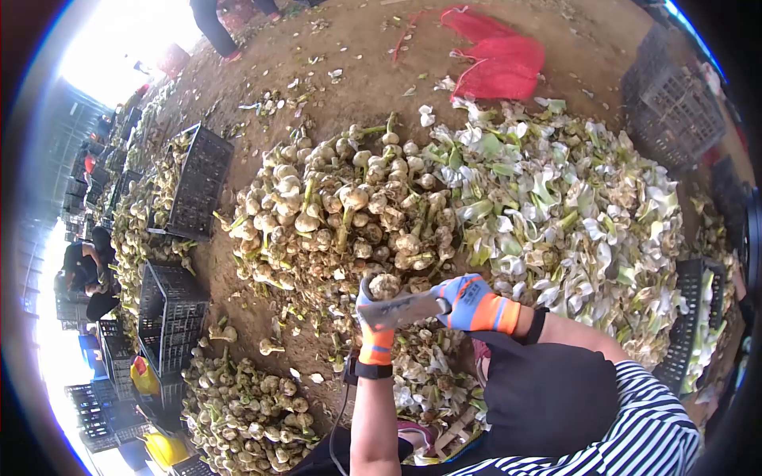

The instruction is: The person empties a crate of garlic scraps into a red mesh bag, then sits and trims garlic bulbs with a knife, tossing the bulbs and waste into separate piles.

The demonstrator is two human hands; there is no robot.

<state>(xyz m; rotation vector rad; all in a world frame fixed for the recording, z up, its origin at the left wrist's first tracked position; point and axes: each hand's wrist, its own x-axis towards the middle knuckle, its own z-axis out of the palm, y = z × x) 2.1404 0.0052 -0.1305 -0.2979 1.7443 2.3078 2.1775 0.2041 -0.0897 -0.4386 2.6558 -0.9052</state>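
Note:
My left hand (376, 327), in a blue and orange glove, is closed round a garlic bulb (386, 286). My right hand (475, 303), gloved alike, grips the handle end of a knife (403, 309), whose broad, dirty blade reaches left across to my left hand. How far the blade touches the bulb cannot be made out. Just beyond both hands lies a large heap of garlic bulbs (309, 202) with stems. A wide pile of pale peeled leaves and skins (563, 214) spreads to the right of it.
A smaller garlic heap (246, 412) lies at the lower left. Black crates (173, 317) line the left side, and others (675, 103) stand at the right. A red mesh bag (500, 59) lies on the dirt floor. A person (83, 274) crouches at the far left; another person's legs show at the top.

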